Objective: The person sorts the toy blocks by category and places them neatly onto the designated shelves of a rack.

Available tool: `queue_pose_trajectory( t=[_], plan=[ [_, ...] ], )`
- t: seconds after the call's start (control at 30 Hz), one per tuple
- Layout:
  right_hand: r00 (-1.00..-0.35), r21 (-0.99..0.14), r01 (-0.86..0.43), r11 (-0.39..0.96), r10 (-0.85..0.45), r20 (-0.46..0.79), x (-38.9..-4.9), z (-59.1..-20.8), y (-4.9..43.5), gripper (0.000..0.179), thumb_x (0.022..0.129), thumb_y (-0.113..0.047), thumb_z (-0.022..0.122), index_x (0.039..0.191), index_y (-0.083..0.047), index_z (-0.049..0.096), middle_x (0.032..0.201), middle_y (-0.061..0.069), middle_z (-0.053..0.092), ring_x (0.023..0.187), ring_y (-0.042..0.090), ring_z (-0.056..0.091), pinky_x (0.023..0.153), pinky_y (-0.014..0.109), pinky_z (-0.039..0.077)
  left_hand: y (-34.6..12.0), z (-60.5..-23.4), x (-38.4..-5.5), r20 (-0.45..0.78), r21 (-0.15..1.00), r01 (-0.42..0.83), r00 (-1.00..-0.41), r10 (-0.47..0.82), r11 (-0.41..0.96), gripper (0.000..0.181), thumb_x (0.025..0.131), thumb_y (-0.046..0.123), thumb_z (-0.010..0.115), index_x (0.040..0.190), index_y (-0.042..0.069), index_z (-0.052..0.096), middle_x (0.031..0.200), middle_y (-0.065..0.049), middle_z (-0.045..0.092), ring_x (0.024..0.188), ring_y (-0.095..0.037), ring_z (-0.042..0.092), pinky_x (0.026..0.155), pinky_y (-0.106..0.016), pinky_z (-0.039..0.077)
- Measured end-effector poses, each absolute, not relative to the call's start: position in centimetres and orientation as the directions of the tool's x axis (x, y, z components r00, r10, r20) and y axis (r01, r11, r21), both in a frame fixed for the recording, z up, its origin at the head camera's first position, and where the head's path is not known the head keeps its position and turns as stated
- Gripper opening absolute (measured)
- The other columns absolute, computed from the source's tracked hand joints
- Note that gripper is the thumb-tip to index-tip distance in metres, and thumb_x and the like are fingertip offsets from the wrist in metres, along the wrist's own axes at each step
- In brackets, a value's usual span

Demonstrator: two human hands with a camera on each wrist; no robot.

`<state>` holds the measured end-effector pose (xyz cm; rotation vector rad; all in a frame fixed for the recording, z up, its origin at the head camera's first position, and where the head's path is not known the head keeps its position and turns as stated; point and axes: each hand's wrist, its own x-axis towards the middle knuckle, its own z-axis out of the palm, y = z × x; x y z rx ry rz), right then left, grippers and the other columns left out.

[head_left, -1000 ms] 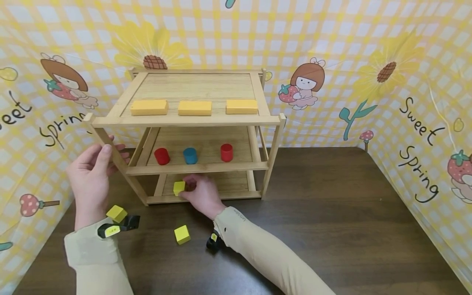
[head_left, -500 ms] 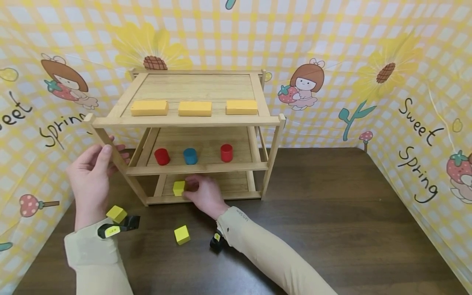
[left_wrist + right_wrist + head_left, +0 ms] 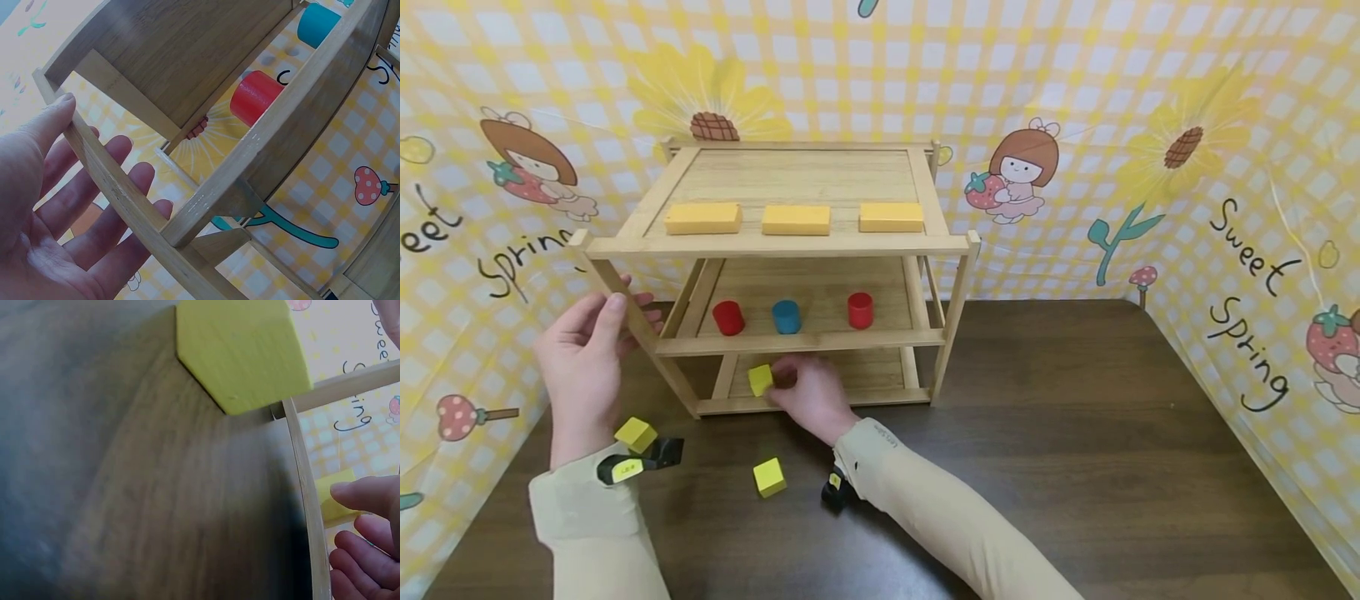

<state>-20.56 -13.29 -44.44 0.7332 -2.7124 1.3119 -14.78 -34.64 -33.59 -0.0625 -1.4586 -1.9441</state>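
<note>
My left hand (image 3: pixel 583 350) holds the left front post of a three-tier wooden shelf (image 3: pixel 820 338). In the left wrist view its thumb (image 3: pixel 59 112) lies on the near side of the post and the fingers pass behind. My right hand (image 3: pixel 814 400) reaches into the bottom tier and pinches a yellow cube (image 3: pixel 760 381) at its right side. The thumb (image 3: pixel 353 492) overlaps that cube in the right wrist view; the far side of the hold is hidden. Two more yellow cubes lie on the table, one (image 3: pixel 769 477) in front of the shelf and another (image 3: pixel 636 435) beside my left wrist.
Three orange-yellow blocks (image 3: pixel 796 221) line the top tier's front. On the middle tier stand a red cylinder (image 3: pixel 728 318), a blue cylinder (image 3: pixel 786 317) and another red cylinder (image 3: pixel 861 311). Patterned cloth (image 3: pixel 1120 100) surrounds the dark wooden table (image 3: pixel 1075 467) at the back and sides.
The yellow cube under my right hand has shifted slightly left and turned a little. My right hand drew back slightly, then came to the cube again. My left hand keeps its place.
</note>
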Motion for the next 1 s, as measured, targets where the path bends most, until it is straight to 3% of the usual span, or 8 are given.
queue_pose_trajectory(
  t=[0.23, 0.53, 0.67, 0.87, 1.0],
  plan=[
    [-0.862, -0.686, -0.488, 0.539, -0.422, 0.282, -20.3, -44.3, -13.4, 0.027, 0.085, -0.024, 0.086, 0.107, -0.013, 0.076, 0.098, -0.005, 0.073, 0.085, 0.003, 0.062, 0.071, 0.011, 0.046, -34.6, -33.5, -14.7, 0.440, 0.819, 0.559, -0.757, -0.483, -0.130, 0.036, 0.096, 0.007, 0.070, 0.112, -0.024, 0.062, 0.105, -0.023, 0.073, 0.077, -0.026, 0.074, 0.073, -0.030, 0.061],
    [-0.861, -0.737, -0.470, 0.486, -0.437, 0.260, -19.8, -43.4, -12.6, 0.035, 0.086, -0.025, 0.085, 0.116, -0.010, 0.074, 0.109, -0.001, 0.073, 0.098, 0.011, 0.066, 0.079, 0.014, 0.049, -34.6, -33.6, -14.8, 0.441, 0.823, 0.555, -0.758, -0.480, -0.121, 0.037, 0.096, 0.009, 0.071, 0.113, -0.023, 0.062, 0.109, -0.026, 0.071, 0.077, -0.025, 0.074, 0.074, -0.030, 0.061],
    [-0.833, -0.755, -0.504, 0.420, -0.466, 0.297, -19.1, -43.0, -11.2, 0.035, 0.086, -0.024, 0.085, 0.116, -0.009, 0.074, 0.110, 0.000, 0.074, 0.099, 0.012, 0.068, 0.081, 0.016, 0.051, -34.7, -33.6, -14.8, 0.443, 0.822, 0.556, -0.759, -0.477, -0.122, 0.036, 0.097, 0.008, 0.070, 0.114, -0.023, 0.062, 0.109, -0.025, 0.072, 0.077, -0.025, 0.074, 0.074, -0.030, 0.061],
    [-0.768, -0.725, -0.598, 0.341, -0.504, 0.396, -17.8, -41.9, -8.1, 0.032, 0.088, -0.030, 0.083, 0.112, -0.011, 0.076, 0.108, 0.001, 0.075, 0.098, 0.016, 0.069, 0.086, 0.030, 0.056, -34.7, -33.7, -14.7, 0.436, 0.824, 0.552, -0.763, -0.478, -0.129, 0.035, 0.097, 0.008, 0.070, 0.116, -0.021, 0.063, 0.111, -0.023, 0.072, 0.078, -0.025, 0.074, 0.074, -0.030, 0.061],
    [-0.734, -0.690, -0.650, 0.319, -0.500, 0.460, -17.1, -41.1, -5.7, 0.030, 0.089, -0.033, 0.082, 0.112, -0.015, 0.075, 0.108, -0.003, 0.074, 0.099, 0.013, 0.068, 0.087, 0.029, 0.055, -34.7, -33.6, -14.7, 0.431, 0.827, 0.548, -0.760, -0.487, -0.124, 0.036, 0.097, 0.009, 0.070, 0.115, -0.022, 0.063, 0.113, -0.025, 0.071, 0.078, -0.025, 0.074, 0.074, -0.029, 0.061]
  ],
)
